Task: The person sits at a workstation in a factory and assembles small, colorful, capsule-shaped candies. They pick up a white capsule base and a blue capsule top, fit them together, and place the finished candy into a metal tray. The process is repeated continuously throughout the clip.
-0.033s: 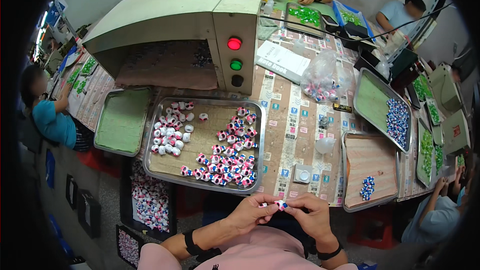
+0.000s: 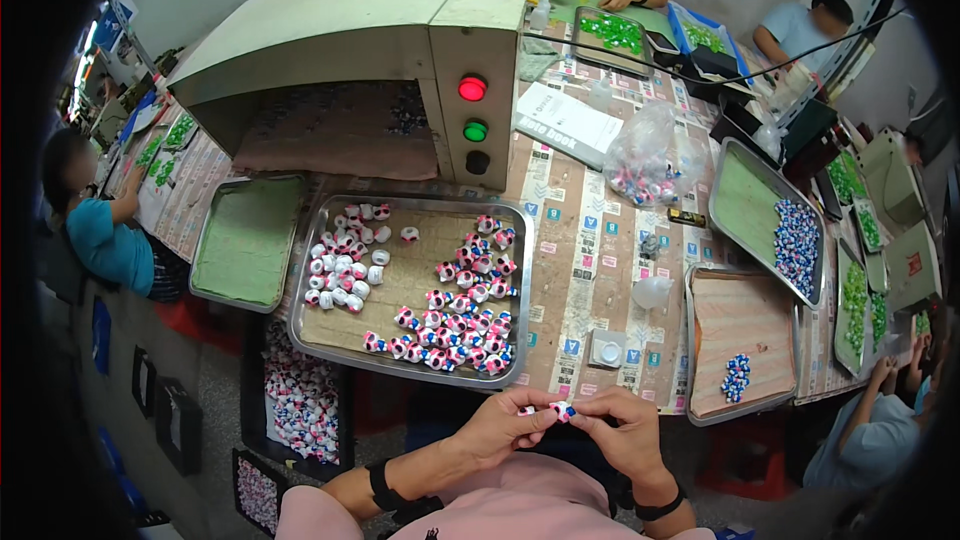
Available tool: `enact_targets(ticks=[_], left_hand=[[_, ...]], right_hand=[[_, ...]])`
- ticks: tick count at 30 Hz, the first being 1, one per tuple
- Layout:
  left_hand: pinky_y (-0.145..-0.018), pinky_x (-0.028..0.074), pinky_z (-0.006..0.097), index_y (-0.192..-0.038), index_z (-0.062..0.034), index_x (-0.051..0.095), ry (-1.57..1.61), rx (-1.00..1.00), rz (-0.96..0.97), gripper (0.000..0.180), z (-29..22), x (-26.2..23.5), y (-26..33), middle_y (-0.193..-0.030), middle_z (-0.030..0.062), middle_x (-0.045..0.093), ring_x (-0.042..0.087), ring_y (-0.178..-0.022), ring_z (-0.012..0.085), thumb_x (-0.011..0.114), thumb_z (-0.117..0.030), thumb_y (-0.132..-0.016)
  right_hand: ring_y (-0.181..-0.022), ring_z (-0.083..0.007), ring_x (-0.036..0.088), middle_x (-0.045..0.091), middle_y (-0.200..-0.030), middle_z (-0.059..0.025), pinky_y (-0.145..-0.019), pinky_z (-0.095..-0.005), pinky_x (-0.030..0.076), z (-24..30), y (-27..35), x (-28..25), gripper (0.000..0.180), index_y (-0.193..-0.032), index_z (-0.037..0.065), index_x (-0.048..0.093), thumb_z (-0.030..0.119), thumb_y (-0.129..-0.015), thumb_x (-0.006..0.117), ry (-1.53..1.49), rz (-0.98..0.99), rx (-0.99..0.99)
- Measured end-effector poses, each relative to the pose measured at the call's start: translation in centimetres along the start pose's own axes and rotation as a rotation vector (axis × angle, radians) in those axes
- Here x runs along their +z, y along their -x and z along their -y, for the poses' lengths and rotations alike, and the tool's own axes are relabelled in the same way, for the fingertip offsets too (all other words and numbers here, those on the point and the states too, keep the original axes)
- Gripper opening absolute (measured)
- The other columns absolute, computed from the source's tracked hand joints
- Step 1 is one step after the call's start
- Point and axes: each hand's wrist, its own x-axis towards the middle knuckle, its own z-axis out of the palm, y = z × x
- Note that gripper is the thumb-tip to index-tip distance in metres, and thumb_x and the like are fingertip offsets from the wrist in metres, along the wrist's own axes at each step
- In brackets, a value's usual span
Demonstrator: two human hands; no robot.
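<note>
Just past the table's front edge, my left hand [image 2: 508, 428] and my right hand [image 2: 622, 427] meet, both with fingers pinched. Between their fingertips is a small white, pink and blue figurine [image 2: 561, 410]. A second small white-and-pink piece [image 2: 526, 410] shows at my left fingers, partly covered by them. Ahead and to the left lies a metal tray [image 2: 405, 202] lined with brown cloth. Plain white-and-pink pieces [image 2: 340, 270] are heaped on its left side. Figurines with blue parts [image 2: 460, 330] crowd its right side.
A tunnel-like machine [image 2: 470, 30] with red and green lights stands behind the tray. To the right, a brown-lined tray [image 2: 740, 320] holds small blue-and-white parts [image 2: 736, 377]; a tilted green-lined tray [image 2: 740, 185] holds more. A black bin [image 2: 300, 395] sits below left. Co-workers sit around.
The whole view has shifted very slightly. My hands and the figurine keep the same pose.
</note>
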Motion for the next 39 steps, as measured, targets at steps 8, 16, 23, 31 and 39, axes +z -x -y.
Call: enact_targets(ticks=[8, 16, 23, 31, 39], left_hand=[[-0.050, 0.039, 0.017, -0.117, -0.0045, 0.063, -0.112, 0.031, -0.022, 0.030, -1.3, 0.2, 0.7, -0.088, -0.0002, 0.062, 0.051, -0.064, 0.0042, 0.069, -0.013, -0.088], [-0.054, 0.043, 0.017, -0.112, -0.0047, 0.067, -0.462, 0.238, -0.145, 0.028, -2.8, 2.9, 1.8, -0.089, 0.0016, 0.064, 0.055, -0.067, 0.0044, 0.071, -0.005, -0.084], [-0.056, 0.045, 0.018, -0.105, -0.0034, 0.070, -0.665, 0.504, -0.105, 0.024, -2.2, 2.5, 1.1, -0.088, 0.0021, 0.064, 0.056, -0.070, 0.0046, 0.073, -0.001, -0.081], [-0.060, 0.044, 0.017, -0.106, -0.0054, 0.071, -0.618, 0.405, -0.110, 0.025, -2.2, 2.5, 1.3, -0.092, 0.0012, 0.063, 0.055, -0.072, 0.0030, 0.073, -0.003, -0.081], [-0.075, 0.050, 0.028, -0.106, -0.0035, 0.069, -1.126, 0.745, -0.300, 0.025, -7.2, 1.7, -0.7, -0.093, 0.0083, 0.068, 0.063, -0.081, 0.0150, 0.070, -0.006, -0.081]], right_hand=[[-0.079, -0.0161, 0.065, 0.069, -0.086, -0.0104, -0.069, -0.0253, 0.051, 0.3, -0.2, 0.2, 0.019, -0.093, 0.002, 0.073, 0.000, -0.075, 0.076, -0.056, 0.022, 0.021], [-0.080, -0.0155, 0.063, 0.068, -0.089, -0.0106, -0.070, -0.0237, 0.048, 0.7, -0.4, 0.0, 0.019, -0.096, 0.001, 0.073, 0.001, -0.077, 0.075, -0.031, -0.012, -0.071], [-0.078, -0.0159, 0.062, 0.066, -0.084, -0.0092, -0.068, -0.0246, 0.048, 0.2, -0.1, 0.0, 0.019, -0.094, 0.001, 0.072, -0.003, -0.076, 0.075, -0.076, -0.018, -0.109], [-0.080, -0.0161, 0.063, 0.066, -0.088, -0.0109, -0.070, -0.0250, 0.049, -0.9, -0.1, -0.3, 0.019, -0.095, 0.000, 0.072, -0.003, -0.076, 0.075, -0.089, 0.023, -0.090], [-0.084, -0.0199, 0.062, 0.068, -0.096, -0.0128, -0.073, -0.0291, 0.050, -0.2, -1.8, -0.3, 0.022, -0.105, 0.002, 0.070, 0.006, -0.083, 0.069, 0.025, -0.135, -0.129]])
